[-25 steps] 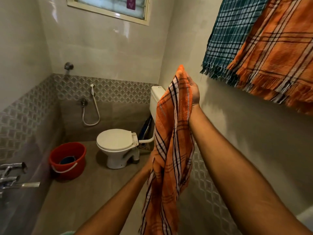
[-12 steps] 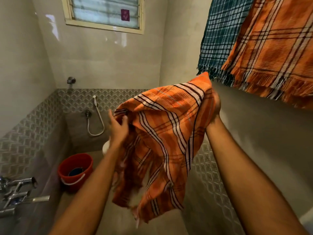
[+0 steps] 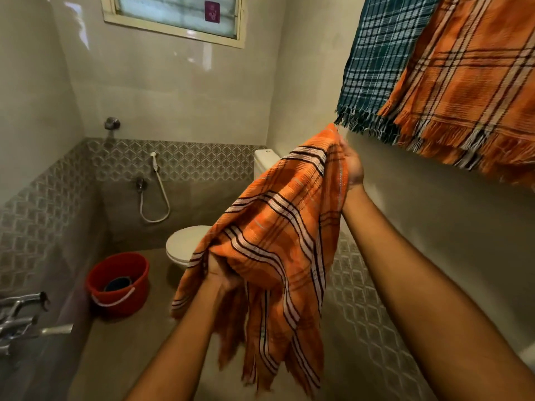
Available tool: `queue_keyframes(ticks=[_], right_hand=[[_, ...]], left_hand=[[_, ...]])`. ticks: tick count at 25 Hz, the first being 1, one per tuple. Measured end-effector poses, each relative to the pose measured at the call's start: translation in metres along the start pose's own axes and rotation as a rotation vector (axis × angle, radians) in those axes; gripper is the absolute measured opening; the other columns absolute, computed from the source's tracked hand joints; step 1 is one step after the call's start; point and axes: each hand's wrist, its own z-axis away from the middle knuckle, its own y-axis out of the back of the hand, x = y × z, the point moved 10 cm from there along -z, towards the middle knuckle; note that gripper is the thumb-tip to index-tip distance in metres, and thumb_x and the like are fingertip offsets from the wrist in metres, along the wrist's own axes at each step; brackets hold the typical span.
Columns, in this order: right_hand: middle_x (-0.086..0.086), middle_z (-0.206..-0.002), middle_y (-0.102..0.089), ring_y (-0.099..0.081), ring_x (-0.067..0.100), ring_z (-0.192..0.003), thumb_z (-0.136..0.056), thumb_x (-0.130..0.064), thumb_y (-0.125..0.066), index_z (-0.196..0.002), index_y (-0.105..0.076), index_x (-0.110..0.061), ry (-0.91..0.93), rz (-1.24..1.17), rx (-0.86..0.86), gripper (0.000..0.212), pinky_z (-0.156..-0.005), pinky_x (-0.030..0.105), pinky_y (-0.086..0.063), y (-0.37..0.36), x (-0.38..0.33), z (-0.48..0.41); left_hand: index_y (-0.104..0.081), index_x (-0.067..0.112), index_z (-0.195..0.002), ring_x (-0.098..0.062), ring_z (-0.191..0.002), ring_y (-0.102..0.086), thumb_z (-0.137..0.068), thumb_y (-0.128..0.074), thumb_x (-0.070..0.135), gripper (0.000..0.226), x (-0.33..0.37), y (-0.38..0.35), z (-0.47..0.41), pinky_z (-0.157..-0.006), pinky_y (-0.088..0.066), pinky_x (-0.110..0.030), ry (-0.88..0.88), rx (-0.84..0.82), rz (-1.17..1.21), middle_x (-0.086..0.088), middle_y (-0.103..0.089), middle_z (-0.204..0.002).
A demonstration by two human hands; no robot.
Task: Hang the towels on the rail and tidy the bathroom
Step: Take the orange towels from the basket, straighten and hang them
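right hand (image 3: 352, 167) held high at right, gripped orange checked towel (image 3: 278, 224) top corner, left hand (image 3: 221, 275) lower, nearer, clutched its bunched middle

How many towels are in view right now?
3. One orange checked towel is gripped by the left hand and right hand; a teal checked towel and a second orange towel hang at upper right. Others may be hidden.

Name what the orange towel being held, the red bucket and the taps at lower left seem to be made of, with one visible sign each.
Held orange towel: woven cloth, probably cotton, matt; ribbed weave, soft folds and fringed ends show. Red bucket: likely plastic; smooth, slightly glossy, uniform colour. Taps: metal, seemingly chrome-plated; bright reflective highlights.
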Motion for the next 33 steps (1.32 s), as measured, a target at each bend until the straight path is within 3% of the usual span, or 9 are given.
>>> queue_keyframes(ticks=[2,6,12,15,19,21,25,30,33], right_hand=[[0.007,-0.07,-0.071,-0.07,0.019,-0.069,-0.106,-0.032,-0.028,-0.087,-0.072,-0.01,-0.001,0.033,0.063,0.053,-0.071,0.032,-0.06,0.021,0.001,0.002],[0.011,-0.068,-0.068,-0.068,0.023,-0.066,-0.103,-0.036,-0.035,-0.08,-0.06,-0.006,-0.115,0.142,0.236,0.045,-0.069,0.033,-0.058,0.078,0.01,0.009],[0.009,-0.044,-0.06,-0.057,0.019,-0.033,-0.094,-0.009,-0.046,-0.067,-0.057,-0.004,-0.697,1.233,0.379,0.03,-0.036,0.022,-0.049,0.169,0.04,0.045],[0.018,-0.065,-0.059,-0.057,0.028,-0.05,-0.088,-0.002,-0.055,-0.078,-0.059,-0.002,-0.646,1.477,0.464,0.01,-0.051,0.03,-0.048,0.196,0.024,0.048],[0.011,-0.059,-0.057,-0.055,0.02,-0.047,-0.091,-0.007,-0.053,-0.076,-0.058,-0.006,-0.418,1.093,0.574,0.015,-0.054,0.028,-0.045,0.199,0.01,0.042],[0.006,-0.05,-0.061,-0.056,0.02,-0.055,-0.1,-0.023,-0.043,-0.075,-0.056,-0.01,-0.437,0.811,0.505,0.031,-0.059,0.029,-0.046,0.189,0.024,0.04],[0.009,-0.077,-0.072,-0.067,0.024,-0.073,-0.101,-0.036,-0.04,-0.1,-0.063,-0.011,-0.278,0.428,0.379,0.033,-0.074,0.034,-0.054,0.173,0.017,0.025],[0.008,-0.052,-0.066,-0.065,0.019,-0.043,-0.102,-0.022,-0.04,-0.081,-0.057,-0.008,-0.593,0.717,0.474,0.03,-0.043,0.03,-0.056,0.203,0.043,0.047],[0.007,-0.058,-0.068,-0.066,0.019,-0.051,-0.101,-0.025,-0.043,-0.082,-0.057,-0.013,-0.534,0.615,0.417,0.027,-0.049,0.028,-0.058,0.197,0.062,0.051]], left_hand=[[-0.063,0.013,-0.12,-0.032,-0.106,-0.063,-0.097,-0.036,0.038,0.044,0.007,0.003,0.006,-0.087,-0.052,-0.044,0.055,-0.038,-0.049,-0.011,-0.062,-0.125],[-0.07,0.003,-0.106,-0.034,-0.088,-0.071,-0.093,-0.035,0.035,0.049,0.042,0.038,0.023,-0.072,-0.06,-0.045,0.085,0.018,-0.134,-0.018,-0.073,-0.1],[-0.072,0.003,-0.096,-0.027,-0.079,-0.068,-0.087,-0.055,0.01,0.02,0.115,0.077,0.035,-0.076,-0.058,-0.043,0.065,0.329,-0.666,-0.016,-0.071,-0.095],[-0.065,0.005,-0.092,-0.021,-0.068,-0.061,-0.089,-0.062,0.01,0.007,0.157,0.101,0.05,-0.067,-0.058,-0.037,0.026,0.474,-0.731,-0.013,-0.069,-0.078],[-0.056,0.018,-0.071,-0.013,-0.059,-0.055,-0.097,-0.045,0.017,0.029,0.198,0.086,0.065,-0.059,-0.051,-0.03,-0.059,0.347,-0.588,0.002,-0.06,-0.051],[-0.055,0.02,-0.065,-0.009,-0.053,-0.057,-0.096,-0.044,0.009,0.035,0.219,0.061,0.076,-0.053,-0.053,-0.024,-0.168,0.231,-0.557,0.004,-0.058,-0.055],[-0.05,0.024,-0.08,-0.006,-0.066,-0.066,-0.095,-0.049,0.006,0.024,0.276,0.034,0.098,-0.063,-0.057,-0.026,-0.402,0.12,-0.432,0.007,-0.069,-0.071],[-0.05,0.019,-0.084,-0.011,-0.041,-0.059,-0.094,-0.047,0.001,0.021,0.269,0.094,0.101,-0.039,-0.052,-0.025,-0.053,0.455,-0.77,-0.002,-0.061,-0.055],[-0.048,0.026,-0.103,-0.013,-0.056,-0.055,-0.092,-0.038,-0.009,0.038,0.261,0.094,0.099,-0.05,-0.051,-0.027,-0.175,0.46,-0.658,-0.006,-0.055,-0.082]])
